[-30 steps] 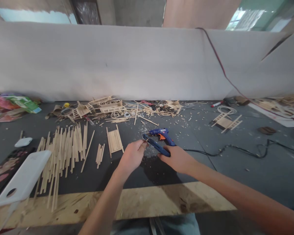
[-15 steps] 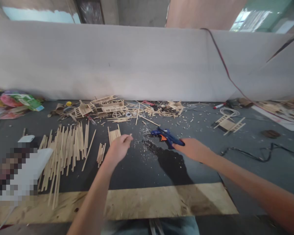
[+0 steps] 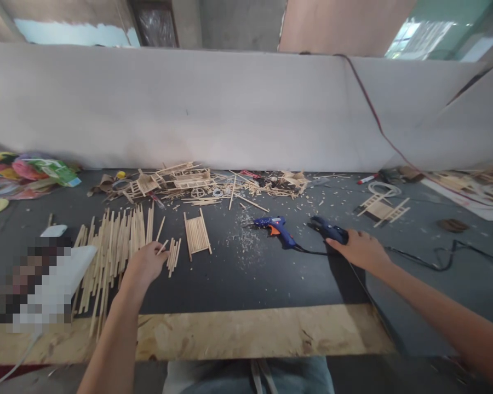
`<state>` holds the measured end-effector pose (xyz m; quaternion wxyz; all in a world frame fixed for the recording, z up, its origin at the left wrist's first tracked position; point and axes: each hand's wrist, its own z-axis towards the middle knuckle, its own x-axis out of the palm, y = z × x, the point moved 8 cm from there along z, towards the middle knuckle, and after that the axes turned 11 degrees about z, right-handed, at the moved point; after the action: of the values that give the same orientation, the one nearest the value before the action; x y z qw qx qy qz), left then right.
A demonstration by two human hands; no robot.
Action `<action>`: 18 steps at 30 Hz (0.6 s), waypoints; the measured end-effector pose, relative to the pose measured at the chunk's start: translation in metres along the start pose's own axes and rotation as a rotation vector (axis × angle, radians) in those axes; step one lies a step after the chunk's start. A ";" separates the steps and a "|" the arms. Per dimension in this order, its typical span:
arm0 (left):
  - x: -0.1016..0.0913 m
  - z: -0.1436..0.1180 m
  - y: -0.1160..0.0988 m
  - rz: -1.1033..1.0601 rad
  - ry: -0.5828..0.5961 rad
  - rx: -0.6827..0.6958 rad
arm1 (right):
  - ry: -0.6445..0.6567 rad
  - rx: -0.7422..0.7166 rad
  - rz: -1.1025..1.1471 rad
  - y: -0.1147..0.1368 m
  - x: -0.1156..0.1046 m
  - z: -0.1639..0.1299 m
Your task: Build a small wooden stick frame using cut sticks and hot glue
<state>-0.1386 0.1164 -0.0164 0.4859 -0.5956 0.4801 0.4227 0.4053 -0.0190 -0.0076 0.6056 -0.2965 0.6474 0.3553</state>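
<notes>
No readable lettering anywhere in view.
Near the centre of the frame, the blue glue gun (image 3: 286, 235) bears a small pale label (image 3: 276, 221) on its body, its print too small and blurred to make out. At the left edge, white marks show on a green packet (image 3: 57, 171), again too blurred to read. Lower left, coarse pixel blocks (image 3: 35, 279) hide whatever the surfaces there may carry.

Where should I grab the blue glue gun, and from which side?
I'd grip the blue glue gun by its handle, coming from the near right: the handle slants that way, while the nozzle end points left.
</notes>
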 end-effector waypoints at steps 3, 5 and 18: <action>0.000 -0.003 -0.007 0.031 0.002 0.004 | -0.084 0.032 -0.019 0.001 0.004 -0.007; -0.001 -0.005 -0.009 0.034 -0.002 -0.018 | -0.125 0.043 0.013 0.002 0.005 -0.010; -0.022 -0.027 -0.014 -0.107 -0.049 -0.033 | -0.219 0.138 0.538 0.010 -0.054 -0.046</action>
<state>-0.1281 0.0944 0.0119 0.5096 -0.6179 0.4283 0.4185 0.3758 -0.0539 0.0479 0.5748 -0.0324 0.6561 0.4879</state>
